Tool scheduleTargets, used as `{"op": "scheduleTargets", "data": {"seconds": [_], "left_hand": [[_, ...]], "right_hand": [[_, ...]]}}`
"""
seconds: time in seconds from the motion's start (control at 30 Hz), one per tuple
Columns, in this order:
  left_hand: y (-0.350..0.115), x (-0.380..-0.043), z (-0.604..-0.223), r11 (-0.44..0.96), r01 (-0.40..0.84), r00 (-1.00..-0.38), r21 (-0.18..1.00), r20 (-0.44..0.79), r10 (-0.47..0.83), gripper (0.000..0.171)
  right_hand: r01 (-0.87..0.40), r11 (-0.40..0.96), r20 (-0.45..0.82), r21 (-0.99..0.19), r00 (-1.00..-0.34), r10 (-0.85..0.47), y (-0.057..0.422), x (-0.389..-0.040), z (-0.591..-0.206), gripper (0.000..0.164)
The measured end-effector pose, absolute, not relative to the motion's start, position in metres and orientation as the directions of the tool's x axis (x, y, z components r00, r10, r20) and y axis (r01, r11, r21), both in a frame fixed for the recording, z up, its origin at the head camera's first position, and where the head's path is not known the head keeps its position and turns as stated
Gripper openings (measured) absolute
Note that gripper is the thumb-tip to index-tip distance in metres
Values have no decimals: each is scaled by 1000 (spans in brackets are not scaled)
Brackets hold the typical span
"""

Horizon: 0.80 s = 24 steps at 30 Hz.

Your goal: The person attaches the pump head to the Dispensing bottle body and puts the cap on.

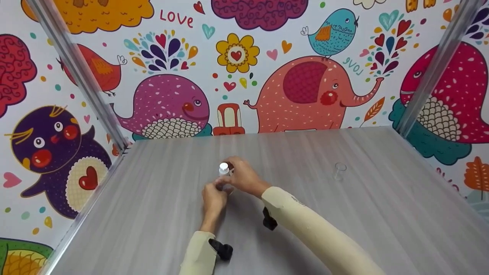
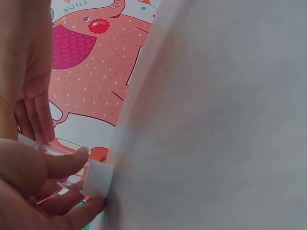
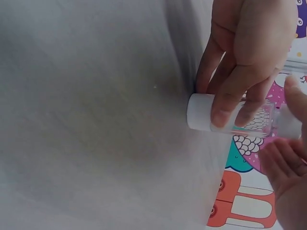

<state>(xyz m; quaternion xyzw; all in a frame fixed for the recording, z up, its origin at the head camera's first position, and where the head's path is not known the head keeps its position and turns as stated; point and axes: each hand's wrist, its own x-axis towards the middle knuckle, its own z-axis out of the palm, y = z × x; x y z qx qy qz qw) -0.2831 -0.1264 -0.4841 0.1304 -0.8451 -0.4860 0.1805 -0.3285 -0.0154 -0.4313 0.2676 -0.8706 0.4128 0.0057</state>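
Note:
A small clear bottle [image 1: 224, 173] with a white cap and a white base stands upright at the middle of the table. My left hand [image 1: 214, 198] grips its lower part. In the right wrist view, the left thumb and fingers wrap the clear body just above the white base [image 3: 199, 112], which is right at the tabletop. My right hand [image 1: 246, 178] is around the top of the bottle from the right. Its thumb and loosely extended fingers [image 3: 278, 160] lie on either side of the white cap [image 3: 289, 122], not closed tightly round it.
A small clear glass [image 1: 339, 171] stands to the right on the grey wood-grain table [image 1: 160, 214]. Patterned walls with cartoon animals rise behind and at the sides, with metal posts [image 1: 78, 74] at the corners. Black wrist mounts [image 1: 222, 250] sit on the sleeves.

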Motion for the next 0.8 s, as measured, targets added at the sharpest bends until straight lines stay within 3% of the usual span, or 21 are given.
{"op": "scheduleTargets", "data": {"seconds": [0.27, 0.43, 0.8], "left_hand": [[-127, -284, -485, 529, 21, -904, 849, 241, -352, 9], [-126, -284, -485, 533, 24, -901, 845, 250, -355, 13], [-126, -283, -484, 524, 22, -896, 852, 249, -368, 13]], "right_hand": [[-462, 341, 273, -818, -835, -477, -7, -329, -431, 40], [-415, 358, 215, -836, -849, -483, -7, -329, -429, 33], [-450, 387, 248, -805, -847, -470, -8, -330, -429, 32]]}}
